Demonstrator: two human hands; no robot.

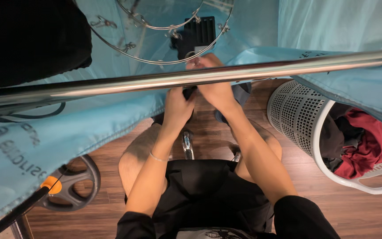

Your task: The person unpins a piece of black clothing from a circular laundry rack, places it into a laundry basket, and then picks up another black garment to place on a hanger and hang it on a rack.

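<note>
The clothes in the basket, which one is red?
The red garment lies on the right side of the white laundry basket. The dark clothes beside it, to its left, are blackish grey.

A white laundry basket of clothes stands near a dark weight plate.

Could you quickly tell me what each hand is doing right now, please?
Left hand: closed on a dark garment just below the metal rail.
Right hand: gripping the same dark garment, fingers partly behind the rail.
</note>
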